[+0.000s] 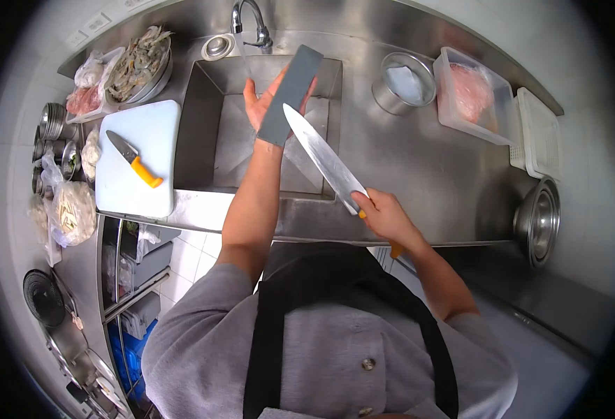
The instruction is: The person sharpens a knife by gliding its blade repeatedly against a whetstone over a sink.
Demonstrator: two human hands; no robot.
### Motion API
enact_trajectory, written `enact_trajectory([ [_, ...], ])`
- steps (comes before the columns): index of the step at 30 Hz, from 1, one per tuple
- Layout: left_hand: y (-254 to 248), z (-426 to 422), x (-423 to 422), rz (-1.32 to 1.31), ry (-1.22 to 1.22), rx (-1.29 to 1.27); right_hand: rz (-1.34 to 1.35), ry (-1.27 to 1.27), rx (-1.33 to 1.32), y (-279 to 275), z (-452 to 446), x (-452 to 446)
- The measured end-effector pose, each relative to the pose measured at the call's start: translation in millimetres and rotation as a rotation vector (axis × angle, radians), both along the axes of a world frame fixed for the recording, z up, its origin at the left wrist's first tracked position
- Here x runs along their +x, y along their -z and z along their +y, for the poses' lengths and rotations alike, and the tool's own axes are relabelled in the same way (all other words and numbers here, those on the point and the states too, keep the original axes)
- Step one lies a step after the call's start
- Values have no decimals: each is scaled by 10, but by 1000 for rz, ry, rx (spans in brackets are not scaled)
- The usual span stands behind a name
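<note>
Over the sink [199, 140], my left hand [260, 105] holds a long grey sharpening stone [291, 95] that rests along the palm, thumb out to one side. My right hand [386, 218] is closed round the orange handle of a large knife [325, 159]. The blade points up and to the left, and its tip is at the stone's right edge; whether they touch I cannot tell. Water runs from the faucet [251, 24] behind my left hand. A smaller knife with an orange handle [145, 172] lies on the white cutting board [140, 126] at the left.
A bowl of shrimp [138, 66] and bagged food [73, 209] stand at the left. Right of the sink are a metal pot [384, 94], a plastic tub of pink meat [469, 94], a white basket [539, 133] and stacked metal bowls [541, 216].
</note>
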State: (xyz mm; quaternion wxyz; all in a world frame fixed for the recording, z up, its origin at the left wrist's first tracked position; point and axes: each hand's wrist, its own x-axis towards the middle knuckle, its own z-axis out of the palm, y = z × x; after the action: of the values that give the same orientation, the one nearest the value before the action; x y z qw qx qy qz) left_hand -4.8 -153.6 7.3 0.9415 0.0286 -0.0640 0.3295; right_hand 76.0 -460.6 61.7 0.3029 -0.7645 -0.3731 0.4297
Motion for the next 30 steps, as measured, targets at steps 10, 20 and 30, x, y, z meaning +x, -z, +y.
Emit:
enact_trajectory([
  [10,231,-266,-75,10,112,59,199,292,120,-18,1411,247],
  [20,80,-370,-143,132,-19,-52,434,456,273,-95,1155,626],
  [30,55,39,-47,-3,-56,-72,71,14,-92,-70,-49,10],
])
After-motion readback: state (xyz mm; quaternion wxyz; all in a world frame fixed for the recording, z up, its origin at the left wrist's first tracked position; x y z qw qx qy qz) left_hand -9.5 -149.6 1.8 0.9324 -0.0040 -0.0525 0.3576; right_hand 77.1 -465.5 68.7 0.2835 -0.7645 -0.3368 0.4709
